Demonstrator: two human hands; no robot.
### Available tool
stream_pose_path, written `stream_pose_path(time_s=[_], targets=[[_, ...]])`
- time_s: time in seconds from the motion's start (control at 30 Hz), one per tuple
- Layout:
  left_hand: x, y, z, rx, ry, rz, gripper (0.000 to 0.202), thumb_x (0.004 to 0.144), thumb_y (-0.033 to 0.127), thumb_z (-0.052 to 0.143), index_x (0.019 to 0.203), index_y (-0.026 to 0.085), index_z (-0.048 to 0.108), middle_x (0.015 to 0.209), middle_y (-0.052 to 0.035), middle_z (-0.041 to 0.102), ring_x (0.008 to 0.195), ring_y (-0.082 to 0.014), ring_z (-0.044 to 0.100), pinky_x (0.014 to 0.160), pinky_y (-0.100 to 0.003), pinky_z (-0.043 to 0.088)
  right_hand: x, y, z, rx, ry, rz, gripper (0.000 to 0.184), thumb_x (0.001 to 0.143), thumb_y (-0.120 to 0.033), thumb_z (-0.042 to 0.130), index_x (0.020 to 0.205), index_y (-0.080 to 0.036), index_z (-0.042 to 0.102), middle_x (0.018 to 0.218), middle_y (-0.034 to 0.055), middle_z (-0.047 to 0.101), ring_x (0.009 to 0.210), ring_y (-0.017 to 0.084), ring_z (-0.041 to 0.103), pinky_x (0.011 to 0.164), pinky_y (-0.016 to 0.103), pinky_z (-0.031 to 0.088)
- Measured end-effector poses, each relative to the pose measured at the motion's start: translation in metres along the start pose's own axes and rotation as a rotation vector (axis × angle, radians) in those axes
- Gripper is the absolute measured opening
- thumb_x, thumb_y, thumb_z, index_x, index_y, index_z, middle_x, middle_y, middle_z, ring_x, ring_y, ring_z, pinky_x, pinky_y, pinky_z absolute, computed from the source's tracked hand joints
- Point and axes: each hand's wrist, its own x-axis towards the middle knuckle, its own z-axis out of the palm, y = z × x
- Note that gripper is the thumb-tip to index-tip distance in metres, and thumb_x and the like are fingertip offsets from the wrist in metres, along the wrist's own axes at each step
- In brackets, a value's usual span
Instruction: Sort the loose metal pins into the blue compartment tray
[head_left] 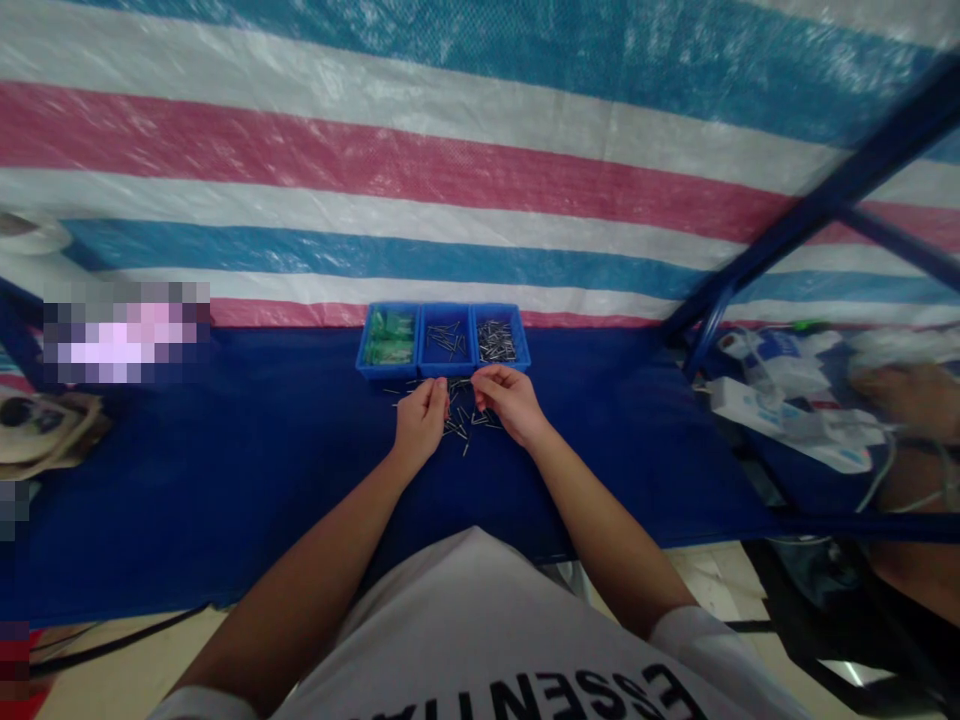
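My left hand (422,418) is closed in a pinch over the table, close in front of a blue three-part tray (445,372). My right hand (511,400) is also pinched, a little to the right and level with it. Whatever lies between the fingertips is too small to make out. Thin dark metal pins (457,425) are scattered on the table between and around both hands. In the tray, the left compartment holds green pieces (390,345), the middle one some thin metal pins (447,340), and the right one a denser heap of short metal pins (496,342).
The blue table surface (247,450) reaches to a striped plastic sheet (450,160) behind it. On the right are a blue metal frame (795,210), a white power strip (787,425) with cables, and another person's arm (907,400). A beige item (45,430) lies far left.
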Motion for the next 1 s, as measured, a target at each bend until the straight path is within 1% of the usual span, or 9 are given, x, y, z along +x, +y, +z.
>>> stream_pose_path(time_s=[0.23, 0.3, 0.37, 0.43, 0.5, 0.6, 0.67, 0.8, 1.0], targets=[[0.0, 0.002, 0.0, -0.017, -0.003, -0.011, 0.042, 0.094, 0.044, 0.039, 0.062, 0.02, 0.05, 0.051, 0.0021, 0.053, 0.05, -0.0116, 0.05, 0.054, -0.024, 0.038, 0.004, 0.005, -0.006, -0.081, -0.019, 0.064, 0.032, 0.059, -0.034, 0.083, 0.081, -0.015, 0.068, 0.073, 0.0019, 0.068, 0.056, 0.009, 0.06, 0.05, 0.021, 0.05], [-0.001, 0.001, 0.0, -0.017, 0.001, -0.008, 0.042, 0.094, 0.044, 0.039, 0.062, 0.02, 0.051, 0.051, 0.0022, 0.053, 0.05, -0.0116, 0.05, 0.055, -0.024, 0.039, 0.003, 0.004, -0.005, -0.092, -0.077, -0.039, 0.04, 0.064, -0.034, 0.081, 0.098, -0.019, 0.068, 0.094, 0.0057, 0.072, 0.07, 0.013, 0.066, 0.059, 0.024, 0.055], [-0.001, 0.0, 0.0, -0.012, 0.006, -0.004, 0.041, 0.094, 0.044, 0.038, 0.063, 0.02, 0.051, 0.051, 0.0024, 0.053, 0.05, -0.0116, 0.05, 0.055, -0.024, 0.039, 0.003, 0.003, -0.004, -0.123, -0.15, -0.186, 0.058, 0.066, -0.035, 0.079, 0.121, -0.026, 0.061, 0.122, 0.0073, 0.065, 0.088, 0.016, 0.068, 0.07, 0.028, 0.058], [-0.001, 0.0, 0.0, -0.006, 0.005, 0.0, 0.041, 0.094, 0.044, 0.038, 0.064, 0.02, 0.051, 0.052, 0.0025, 0.053, 0.051, -0.0116, 0.05, 0.056, -0.024, 0.039, 0.002, 0.003, -0.005, -0.191, -0.195, -0.275, 0.068, 0.07, -0.036, 0.077, 0.133, -0.031, 0.051, 0.133, 0.0073, 0.059, 0.095, 0.017, 0.067, 0.076, 0.031, 0.058], [-0.001, 0.001, 0.0, -0.003, 0.002, 0.004, 0.041, 0.094, 0.044, 0.038, 0.063, 0.02, 0.05, 0.052, 0.0024, 0.053, 0.051, -0.0117, 0.051, 0.056, -0.024, 0.039, 0.002, 0.004, -0.006, -0.276, -0.182, -0.275, 0.057, 0.077, -0.038, 0.071, 0.13, -0.028, 0.054, 0.122, 0.0079, 0.066, 0.088, 0.016, 0.067, 0.073, 0.031, 0.057], [-0.001, 0.0, 0.0, -0.009, -0.001, 0.007, 0.042, 0.095, 0.044, 0.038, 0.063, 0.02, 0.051, 0.051, 0.0024, 0.052, 0.051, -0.0119, 0.051, 0.056, -0.024, 0.039, 0.002, 0.007, -0.009, -0.432, -0.095, -0.28, 0.029, 0.083, -0.035, 0.063, 0.108, -0.02, 0.067, 0.093, 0.0062, 0.073, 0.076, 0.015, 0.067, 0.067, 0.028, 0.054], [-0.001, 0.0, 0.0, -0.007, 0.001, 0.01, 0.041, 0.095, 0.044, 0.038, 0.064, 0.02, 0.051, 0.051, 0.0026, 0.052, 0.051, -0.0119, 0.051, 0.056, -0.024, 0.039, 0.002, 0.008, -0.011, -0.559, -0.044, -0.332, 0.021, 0.084, -0.03, 0.06, 0.098, -0.018, 0.069, 0.084, 0.0049, 0.072, 0.071, 0.014, 0.066, 0.066, 0.027, 0.052], [-0.001, -0.001, 0.0, 0.001, 0.029, 0.007, 0.043, 0.095, 0.044, 0.038, 0.062, 0.02, 0.051, 0.052, 0.0022, 0.053, 0.052, -0.0116, 0.051, 0.057, -0.024, 0.039, 0.001, 0.007, -0.012, -0.784, -0.061, -0.424, 0.017, 0.084, -0.023, 0.058, 0.097, -0.018, 0.069, 0.084, 0.0036, 0.071, 0.069, 0.014, 0.063, 0.068, 0.027, 0.05], [0.0, -0.003, 0.001, -0.046, 0.062, -0.024, 0.04, 0.094, 0.045, 0.038, 0.069, 0.02, 0.053, 0.052, 0.0034, 0.052, 0.05, -0.0108, 0.05, 0.055, -0.024, 0.039, -0.002, 0.005, -0.009, -1.044, -0.26, -0.553, 0.024, 0.079, -0.006, 0.058, 0.096, -0.019, 0.067, 0.099, 0.0048, 0.071, 0.093, 0.02, 0.059, 0.089, 0.036, 0.046]])
